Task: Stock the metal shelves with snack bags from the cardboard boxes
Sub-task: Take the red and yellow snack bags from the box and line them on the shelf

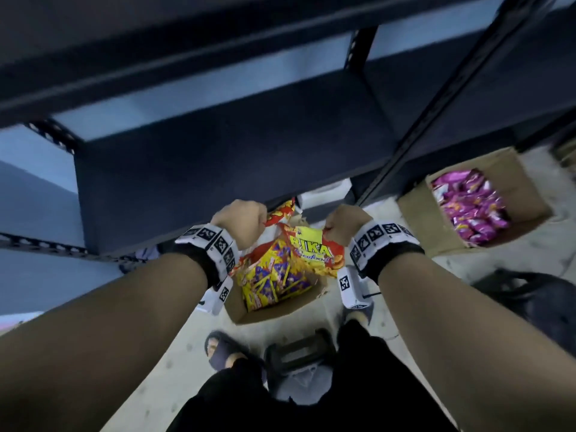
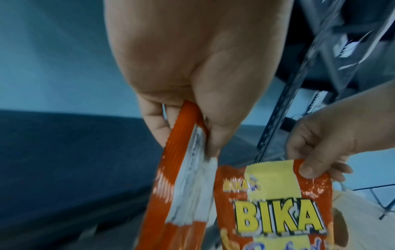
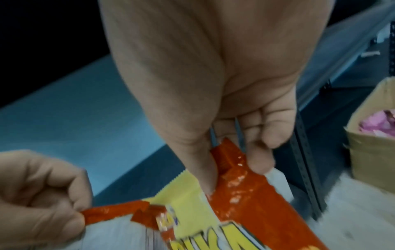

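The dark metal shelves (image 1: 218, 145) fill the upper part of the head view, and everything else sits in front of or beside them. To the left, in front of the shelf edge, the left hand (image 1: 240, 221) is raised, its fingers (image 2: 153, 121) curled tight with the thumb onto the crimped top seam of an orange snack bag (image 2: 181, 194), which hangs down showing its silver back. Just right of it, the right hand (image 1: 344, 227) pinches the top corner of a second orange-and-yellow bag (image 1: 311, 249) printed BIKA; the thumb presses the front and the fingers (image 3: 258, 159) curl behind the seam. The two bags hang side by side, their edges touching or nearly so.

Below both hands, on the floor in front of the shelves, an open cardboard box (image 1: 271, 310) holds more yellow and red snack bags. Further right, beside the shelves' slotted upright post (image 1: 414, 126), a second cardboard box (image 1: 523, 194) is filled with pink and purple bags (image 1: 467, 207). The person's feet in dark slippers (image 1: 223, 353) stand on the pale floor in front of the first box.
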Demonstrator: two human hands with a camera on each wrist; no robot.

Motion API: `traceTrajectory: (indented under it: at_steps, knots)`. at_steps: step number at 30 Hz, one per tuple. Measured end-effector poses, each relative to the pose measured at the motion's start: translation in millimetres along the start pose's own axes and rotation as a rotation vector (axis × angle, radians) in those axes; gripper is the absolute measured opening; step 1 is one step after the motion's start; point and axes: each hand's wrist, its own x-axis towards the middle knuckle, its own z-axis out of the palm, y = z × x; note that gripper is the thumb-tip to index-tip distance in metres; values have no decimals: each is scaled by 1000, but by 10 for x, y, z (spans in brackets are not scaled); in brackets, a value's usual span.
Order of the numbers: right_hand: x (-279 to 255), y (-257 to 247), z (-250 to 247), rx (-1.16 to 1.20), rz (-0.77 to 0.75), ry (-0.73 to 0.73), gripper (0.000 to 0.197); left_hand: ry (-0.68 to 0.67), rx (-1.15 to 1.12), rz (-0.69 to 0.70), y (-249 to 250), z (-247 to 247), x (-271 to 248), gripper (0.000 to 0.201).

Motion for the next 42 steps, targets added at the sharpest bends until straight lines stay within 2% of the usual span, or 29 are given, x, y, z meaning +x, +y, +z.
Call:
traceTrajectory:
  at_steps: [4, 9, 14, 19, 20, 21, 23, 26, 31, 38, 42]
  knots:
    - [-374, 29, -684, -87, -13, 125, 15, 16, 77, 96, 460, -701, -63, 16]
    - [-993, 62, -1593, -59, -9, 153, 13, 6, 96, 253, 942, -1541, -281, 12]
    - [-1721, 95, -2347, 35, -24, 285, 14, 133, 89, 394, 1373, -2264, -554, 8]
    - [-2316, 67, -2906, 128, -100, 417, 9, 156, 18, 482, 1616, -2823, -814, 6]
    - [-2404, 69, -2972, 130, -107, 453, 9, 193, -1, 495, 1627, -2898, -856, 6]
    - [-2692, 4, -3264, 123, -136, 560, 10, 290, 17, 542, 1734, -3257, -1031, 6]
    - [-2782, 32, -3394, 179, -123, 614, 13, 336, -14, 539, 1734, -3397, -1045, 6]
    - [-2906, -45, -3566, 219, -186, 709, 14, 396, -80, 588, 1728, -3646, -1158, 5]
    - [-3085, -342, -3958, 239, -283, 896, 11, 566, -158, 570, 1524, -4158, -1389, 4]
    - [-2888, -685, -4254, 221, -370, 1087, 19, 781, -370, 422, 846, -4348, -1381, 8]
    - [-2658, -836, -4301, 281, -403, 1210, 24, 761, -435, 290, 402, -4215, -1286, 6]
